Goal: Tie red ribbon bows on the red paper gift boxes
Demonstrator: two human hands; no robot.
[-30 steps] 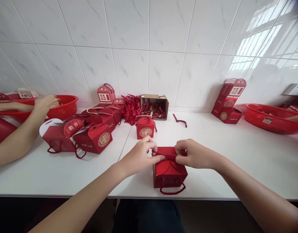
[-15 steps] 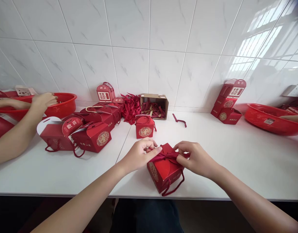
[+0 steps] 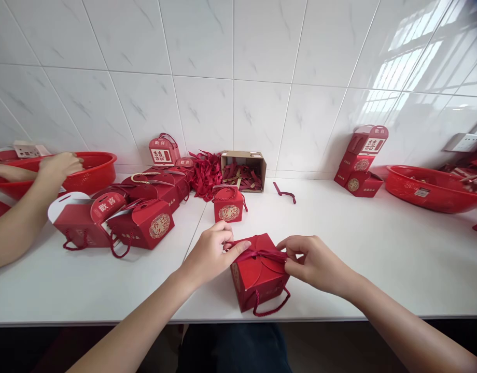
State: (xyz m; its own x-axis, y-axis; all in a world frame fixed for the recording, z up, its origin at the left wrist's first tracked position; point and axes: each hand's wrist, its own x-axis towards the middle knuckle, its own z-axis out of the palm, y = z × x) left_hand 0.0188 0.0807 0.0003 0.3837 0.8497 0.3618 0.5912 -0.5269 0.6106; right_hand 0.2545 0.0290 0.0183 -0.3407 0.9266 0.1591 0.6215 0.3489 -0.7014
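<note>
A small red gift box [image 3: 257, 277] with a cord handle stands near the front edge of the white table [image 3: 378, 243], turned a little to the left. A dark red ribbon [image 3: 262, 253] runs across its top. My left hand [image 3: 211, 255] pinches the ribbon's left end at the box's upper left corner. My right hand [image 3: 314, 263] pinches the ribbon's right end at the upper right corner. Both hands have their fingers closed on the ribbon.
A finished box [image 3: 228, 205] stands just behind. Several red boxes [image 3: 145, 220] lie at the left, ribbons [image 3: 207, 173] and a cardboard box [image 3: 244, 170] by the wall. A co-worker's hand [image 3: 59, 165] reaches into a red basin [image 3: 94, 173]. Another basin [image 3: 431, 189] and stacked boxes [image 3: 359, 166] sit right.
The gift box has turned from square-on to angled left under my hands and shifted slightly left. My fingers stayed on the ribbon ends. The co-worker's hand moved little.
</note>
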